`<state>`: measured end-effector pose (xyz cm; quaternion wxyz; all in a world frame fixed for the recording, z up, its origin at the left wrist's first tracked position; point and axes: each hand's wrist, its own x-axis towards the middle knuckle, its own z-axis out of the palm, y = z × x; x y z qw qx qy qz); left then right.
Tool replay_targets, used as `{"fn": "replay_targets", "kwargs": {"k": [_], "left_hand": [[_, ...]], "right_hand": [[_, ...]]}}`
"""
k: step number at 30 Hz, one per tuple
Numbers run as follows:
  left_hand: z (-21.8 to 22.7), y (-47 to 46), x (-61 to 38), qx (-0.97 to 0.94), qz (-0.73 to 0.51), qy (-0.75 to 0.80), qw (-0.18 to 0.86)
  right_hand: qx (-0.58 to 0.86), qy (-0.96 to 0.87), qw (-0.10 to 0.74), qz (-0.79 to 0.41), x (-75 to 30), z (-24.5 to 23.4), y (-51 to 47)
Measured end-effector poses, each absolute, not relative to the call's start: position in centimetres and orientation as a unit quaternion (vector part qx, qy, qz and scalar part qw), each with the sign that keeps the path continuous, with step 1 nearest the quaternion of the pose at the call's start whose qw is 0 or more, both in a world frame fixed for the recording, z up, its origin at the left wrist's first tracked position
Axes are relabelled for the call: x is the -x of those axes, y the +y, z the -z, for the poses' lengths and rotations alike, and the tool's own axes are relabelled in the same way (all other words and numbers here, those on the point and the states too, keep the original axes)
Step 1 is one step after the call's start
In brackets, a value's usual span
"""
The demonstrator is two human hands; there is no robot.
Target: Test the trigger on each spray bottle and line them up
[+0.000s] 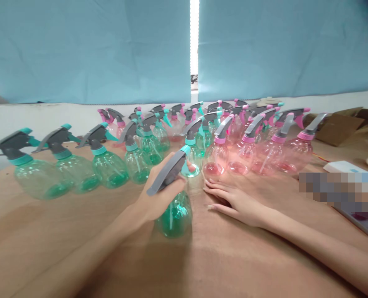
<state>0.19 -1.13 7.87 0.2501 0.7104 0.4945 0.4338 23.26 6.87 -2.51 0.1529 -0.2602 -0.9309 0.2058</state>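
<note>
My left hand (162, 192) is wrapped round the neck of a green spray bottle (175, 219), just under its grey and turquoise trigger head. Its clear green body shows below my fingers, with a dip tube inside. My right hand (233, 200) rests on the wooden table (227, 265), fingers stretched out, holding nothing. Its fingertips lie just in front of a pink spray bottle (215, 159). Beyond the held bottle stands another green spray bottle (190, 155), partly hidden by my left hand.
A row of green spray bottles (109, 167) stands at the left, with several pink spray bottles (271, 155) at the right. More bottles crowd behind. Farther right are a cardboard box (339, 126), a white box (345, 166) and a blurred-out device. Blue curtains (87, 49) hang at the back.
</note>
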Motion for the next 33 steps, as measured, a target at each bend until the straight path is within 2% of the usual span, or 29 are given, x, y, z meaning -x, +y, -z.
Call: {"fn": "replay_targets", "kwargs": {"k": [3,33], "left_hand": [[-7.94,-1.26,-0.51,-0.686,-0.451,0.494,0.287],[-7.87,-1.48,-0.99,-0.666,-0.465,0.519,0.267]], "right_hand": [[0.262,-0.928,0.158,-0.210,-23.28,2.49,6.81],[0.301,-0.926,0.190,-0.128,-23.10,2.70,6.39]]}}
